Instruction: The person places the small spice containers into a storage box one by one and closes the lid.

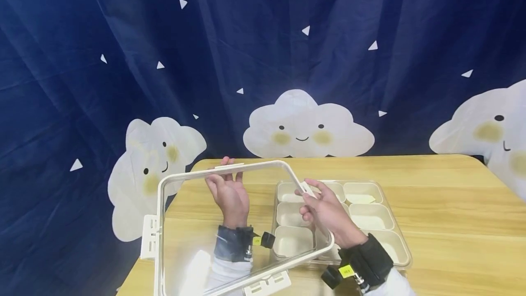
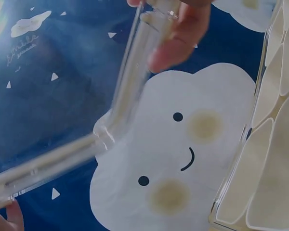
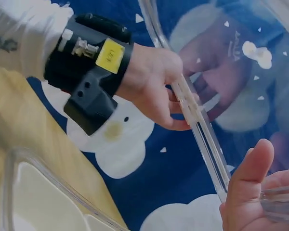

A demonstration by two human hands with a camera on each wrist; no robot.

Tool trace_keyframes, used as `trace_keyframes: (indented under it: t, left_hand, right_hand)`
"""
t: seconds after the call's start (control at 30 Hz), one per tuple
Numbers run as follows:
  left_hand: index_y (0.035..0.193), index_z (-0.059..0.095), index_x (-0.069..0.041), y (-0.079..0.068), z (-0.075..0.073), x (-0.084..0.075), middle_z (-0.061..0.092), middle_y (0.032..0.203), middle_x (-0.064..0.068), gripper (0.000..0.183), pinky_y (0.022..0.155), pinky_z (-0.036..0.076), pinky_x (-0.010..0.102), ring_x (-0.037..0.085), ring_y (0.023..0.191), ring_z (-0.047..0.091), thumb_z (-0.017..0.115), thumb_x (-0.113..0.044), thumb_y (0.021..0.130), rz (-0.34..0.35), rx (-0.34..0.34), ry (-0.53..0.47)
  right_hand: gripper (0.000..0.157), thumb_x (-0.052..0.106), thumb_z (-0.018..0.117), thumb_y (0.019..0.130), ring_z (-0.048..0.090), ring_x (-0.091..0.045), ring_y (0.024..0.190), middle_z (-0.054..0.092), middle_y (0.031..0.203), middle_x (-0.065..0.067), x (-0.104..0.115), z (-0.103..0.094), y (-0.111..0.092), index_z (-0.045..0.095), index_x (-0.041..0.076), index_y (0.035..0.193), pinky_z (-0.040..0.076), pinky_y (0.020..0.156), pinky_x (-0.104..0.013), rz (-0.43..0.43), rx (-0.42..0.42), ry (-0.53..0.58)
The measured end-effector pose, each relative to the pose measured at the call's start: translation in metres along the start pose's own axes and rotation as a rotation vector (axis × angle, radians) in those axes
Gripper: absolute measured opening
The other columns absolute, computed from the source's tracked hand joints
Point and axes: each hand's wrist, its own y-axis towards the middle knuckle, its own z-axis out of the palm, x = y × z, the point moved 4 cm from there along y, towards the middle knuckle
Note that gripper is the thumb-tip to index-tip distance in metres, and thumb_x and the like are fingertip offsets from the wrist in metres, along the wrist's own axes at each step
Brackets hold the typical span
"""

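A clear rectangular lid with a cream rim is held up at a tilt above the table. My left hand grips its far edge, showing through the transparent panel; in the right wrist view, the fingers bend around the rim beside a clip. On the right side, my right hand holds the lid's edge near another clip. Behind and below the lid stands a clear box with several cream compartments, partly overlapped by lid and right hand. A pale yellow piece lies in its back right compartment.
The wooden table extends to the right of the box. Behind it hangs a dark blue curtain printed with smiling clouds and white triangles. White clips stick out from the lid's left and near edges.
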Motion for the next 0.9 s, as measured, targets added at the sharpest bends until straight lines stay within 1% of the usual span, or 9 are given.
trace_keyframes:
  t: [0.13,0.27,0.4,0.47,0.53,0.63,0.73,0.8,0.9]
  left_hand:
    - [0.118,0.033,-0.012,0.0,0.001,0.004,0.051,0.121,0.014,0.03,0.096,0.045,0.044,0.023,0.111,0.056,0.028,-0.035,0.1,-0.078,0.004,-0.064]
    - [0.112,0.043,-0.015,-0.001,0.0,0.008,0.054,0.116,0.009,0.021,0.092,0.048,0.042,0.022,0.107,0.057,0.036,-0.03,0.1,-0.115,0.058,-0.032]
    - [0.11,0.044,-0.013,0.001,-0.003,0.011,0.053,0.112,0.006,0.02,0.088,0.05,0.039,0.024,0.106,0.058,0.037,-0.029,0.1,-0.141,0.137,0.042]
    - [0.114,0.043,-0.011,0.002,-0.005,0.013,0.051,0.114,0.006,0.024,0.088,0.051,0.038,0.024,0.107,0.058,0.037,-0.03,0.101,-0.169,0.148,0.064]
    - [0.119,0.042,-0.01,0.003,-0.006,0.014,0.05,0.117,0.007,0.028,0.087,0.052,0.037,0.026,0.107,0.058,0.037,-0.031,0.102,-0.199,0.132,0.073]
    - [0.125,0.041,-0.01,0.005,-0.006,0.013,0.051,0.122,0.009,0.031,0.086,0.052,0.038,0.026,0.107,0.058,0.032,-0.031,0.104,-0.254,0.099,0.041]
    - [0.126,0.041,-0.009,0.007,-0.006,0.012,0.052,0.121,0.009,0.033,0.085,0.053,0.039,0.026,0.103,0.059,0.028,-0.032,0.106,-0.301,0.082,-0.011]
    - [0.124,0.043,-0.009,0.008,-0.007,0.011,0.055,0.119,0.009,0.036,0.084,0.053,0.04,0.025,0.1,0.061,0.027,-0.035,0.105,-0.334,0.091,-0.051]
    - [0.123,0.044,-0.01,0.008,-0.008,0.011,0.059,0.117,0.009,0.04,0.082,0.053,0.04,0.024,0.098,0.063,0.027,-0.041,0.104,-0.397,0.129,-0.094]
  right_hand:
    - [0.052,0.0,0.041,0.101,0.056,-0.009,0.066,0.045,0.131,-0.022,0.01,-0.004,-0.003,0.018,0.003,0.148,0.048,0.059,-0.018,-0.051,-0.048,-0.026]
    - [0.051,-0.002,0.041,0.1,0.058,-0.009,0.065,0.05,0.126,-0.017,0.019,-0.01,-0.007,0.021,0.003,0.147,0.05,0.06,-0.02,-0.104,-0.116,-0.059]
    - [0.051,-0.002,0.041,0.1,0.059,-0.009,0.064,0.053,0.123,-0.012,0.026,-0.018,-0.01,0.02,0.002,0.147,0.05,0.061,-0.02,-0.136,-0.161,-0.061]
    - [0.051,-0.003,0.04,0.1,0.059,-0.008,0.064,0.054,0.122,-0.01,0.028,-0.023,-0.012,0.02,0.002,0.147,0.05,0.061,-0.02,-0.146,-0.178,-0.052]
    - [0.05,-0.002,0.041,0.101,0.059,-0.008,0.064,0.055,0.12,-0.008,0.03,-0.027,-0.014,0.02,0.003,0.147,0.05,0.061,-0.019,-0.161,-0.191,-0.052]
    - [0.048,0.0,0.042,0.101,0.059,-0.008,0.064,0.058,0.116,-0.003,0.035,-0.035,-0.016,0.023,0.005,0.145,0.05,0.06,-0.019,-0.192,-0.199,-0.042]
    - [0.043,0.002,0.046,0.101,0.06,-0.009,0.064,0.062,0.111,0.002,0.038,-0.043,-0.019,0.03,0.009,0.14,0.051,0.059,-0.019,-0.233,-0.192,-0.019]
    - [0.039,0.004,0.048,0.1,0.061,-0.009,0.064,0.064,0.109,0.003,0.041,-0.048,-0.021,0.033,0.013,0.136,0.051,0.059,-0.019,-0.253,-0.182,-0.006]
    - [0.037,0.005,0.05,0.1,0.061,-0.01,0.064,0.065,0.109,0.003,0.044,-0.055,-0.022,0.036,0.015,0.133,0.051,0.059,-0.02,-0.266,-0.162,0.014]
